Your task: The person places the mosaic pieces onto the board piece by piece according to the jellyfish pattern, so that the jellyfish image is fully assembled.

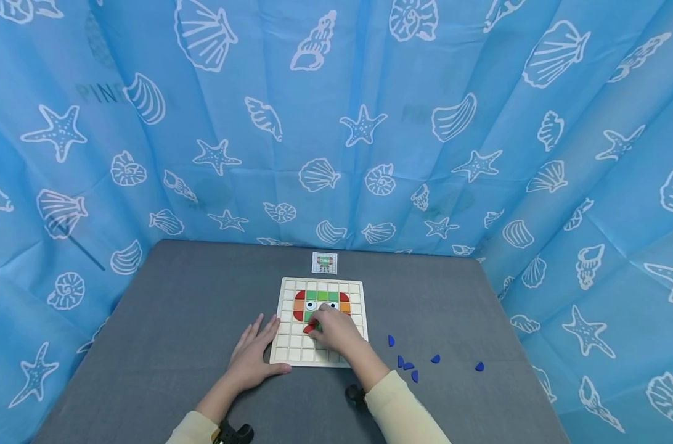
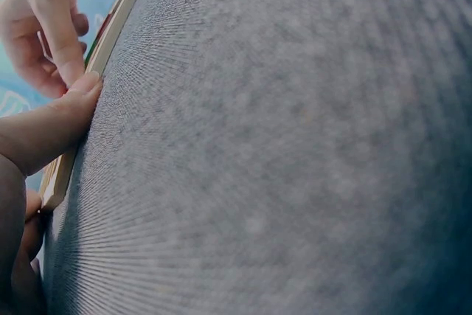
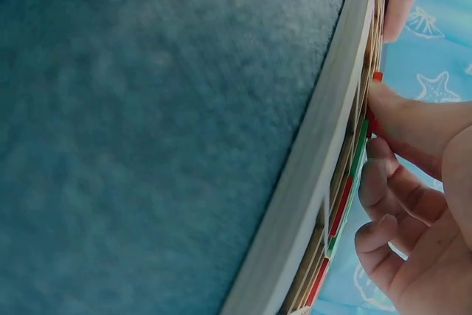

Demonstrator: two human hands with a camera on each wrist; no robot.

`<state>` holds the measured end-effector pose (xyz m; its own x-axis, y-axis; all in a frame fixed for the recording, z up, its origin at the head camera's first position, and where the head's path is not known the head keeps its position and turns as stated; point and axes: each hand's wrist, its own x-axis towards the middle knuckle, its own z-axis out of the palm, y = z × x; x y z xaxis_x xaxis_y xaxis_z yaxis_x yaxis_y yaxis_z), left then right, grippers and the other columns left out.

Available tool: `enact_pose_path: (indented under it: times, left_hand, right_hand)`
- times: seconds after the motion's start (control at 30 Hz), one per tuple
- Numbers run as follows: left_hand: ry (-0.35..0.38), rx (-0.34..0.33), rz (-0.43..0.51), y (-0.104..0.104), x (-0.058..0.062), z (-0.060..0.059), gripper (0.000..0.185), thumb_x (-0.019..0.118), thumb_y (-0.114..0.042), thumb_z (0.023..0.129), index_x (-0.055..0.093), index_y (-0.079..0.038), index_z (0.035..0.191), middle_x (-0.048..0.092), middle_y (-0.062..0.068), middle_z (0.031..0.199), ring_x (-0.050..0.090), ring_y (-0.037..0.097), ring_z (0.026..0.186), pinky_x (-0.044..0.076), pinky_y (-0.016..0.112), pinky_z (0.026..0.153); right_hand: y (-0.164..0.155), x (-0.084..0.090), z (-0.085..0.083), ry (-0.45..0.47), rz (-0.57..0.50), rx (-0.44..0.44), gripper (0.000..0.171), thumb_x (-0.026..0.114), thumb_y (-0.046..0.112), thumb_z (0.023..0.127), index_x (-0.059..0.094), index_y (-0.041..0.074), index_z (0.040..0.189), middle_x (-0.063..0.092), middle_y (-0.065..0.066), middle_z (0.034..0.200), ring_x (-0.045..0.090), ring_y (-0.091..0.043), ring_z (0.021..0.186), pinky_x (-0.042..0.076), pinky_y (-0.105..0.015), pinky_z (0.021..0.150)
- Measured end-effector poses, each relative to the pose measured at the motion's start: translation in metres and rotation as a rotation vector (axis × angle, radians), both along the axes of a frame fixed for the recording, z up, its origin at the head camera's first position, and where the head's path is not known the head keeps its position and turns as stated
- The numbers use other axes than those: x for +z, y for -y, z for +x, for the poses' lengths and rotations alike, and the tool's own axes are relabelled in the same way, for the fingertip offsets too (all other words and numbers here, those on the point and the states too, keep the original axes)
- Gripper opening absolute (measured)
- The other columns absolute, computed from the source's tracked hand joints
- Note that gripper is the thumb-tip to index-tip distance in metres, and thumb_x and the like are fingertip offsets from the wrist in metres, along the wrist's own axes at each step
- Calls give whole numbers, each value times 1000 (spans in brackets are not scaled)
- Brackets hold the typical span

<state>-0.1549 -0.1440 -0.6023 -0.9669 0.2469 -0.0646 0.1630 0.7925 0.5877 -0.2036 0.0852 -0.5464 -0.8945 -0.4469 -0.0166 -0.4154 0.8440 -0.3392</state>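
Observation:
A square wooden grid board point(image 1: 281, 345) lies on the table, with red, green and orange pieces and eye tiles point(image 1: 311, 305) set in it. My right hand point(image 1: 336, 332) is over the board's middle, its thumb and finger pinching a red rounded piece point(image 1: 309, 329) at the board's surface. In the right wrist view, the thumb point(image 3: 402, 112) touches that red piece, and the other fingers curl loosely. My left hand point(image 1: 252, 361) rests at the board's near left corner, fingers spread along the left side and thumb against the near edge.
Several blue rounded pieces point(image 1: 408, 365) lie scattered on the grey table right of the board. A small pattern card point(image 1: 324, 263) lies beyond the board's far edge. A blue shell-print curtain point(image 1: 336, 209) hangs behind and beside the table.

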Motion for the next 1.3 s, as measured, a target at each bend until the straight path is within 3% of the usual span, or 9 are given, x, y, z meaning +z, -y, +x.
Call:
enact_pose_path:
  times: [0.13, 0.47, 0.7, 0.83, 0.97, 1.1, 1.3]
  left_hand:
    - [6, 4, -3, -1, 0, 0, 118, 74, -77, 68, 30, -18, 161, 28, 2, 167, 8, 33, 157, 14, 61, 123]
    - [-1, -14, 4, -1, 1, -1, 116, 75, -74, 70, 30, -18, 161, 27, 2, 167, 8, 33, 157, 13, 59, 124]
    - [6, -6, -2, -1, 1, -1, 117, 74, -75, 70, 29, -18, 161, 27, 1, 167, 7, 32, 158, 14, 60, 123]
    - [10, -8, 6, -1, 2, -1, 116, 75, -74, 70, 29, -18, 161, 26, 1, 167, 7, 32, 158, 12, 60, 124]
    - [7, -4, 15, -1, 3, 0, 116, 75, -73, 70, 30, -17, 160, 27, 2, 167, 7, 33, 157, 13, 61, 123]
    - [9, 2, 9, -1, 2, 0, 116, 74, -75, 70, 29, -17, 161, 25, 2, 168, 7, 33, 157, 14, 62, 123]
    - [0, 2, 5, -1, 1, 1, 118, 76, -74, 69, 29, -18, 161, 24, 1, 168, 7, 33, 157, 14, 61, 123]
  right_hand:
    - [-1, 1, -1, 14, -5, -14, 16, 80, 27, 88, 76, 19, 102, 67, 5, 101, 63, -12, 92, 57, -34, 85]
    - [0, 3, -2, 11, -7, 46, 11, 77, 25, 91, 79, 22, 101, 68, 5, 105, 64, -11, 93, 57, -33, 87]
    - [-5, 9, 4, -19, -47, 64, 25, 76, 25, 91, 75, 20, 116, 67, 1, 113, 65, -14, 100, 57, -34, 89]
    - [-11, 19, 13, -29, -69, 74, 25, 75, 27, 92, 76, 19, 116, 67, 1, 114, 66, -15, 104, 57, -35, 92]
    - [-22, 27, 23, -39, -128, 78, 24, 76, 26, 92, 76, 17, 114, 69, -1, 110, 64, -12, 90, 57, -29, 80]
    - [-36, 31, 28, -55, -167, 50, 25, 76, 27, 92, 76, 15, 115, 70, -3, 106, 55, -7, 77, 49, -21, 66]
    - [-55, 35, 33, -79, -201, -14, 26, 77, 25, 91, 76, 14, 114, 70, -1, 102, 60, -12, 79, 48, -22, 64]
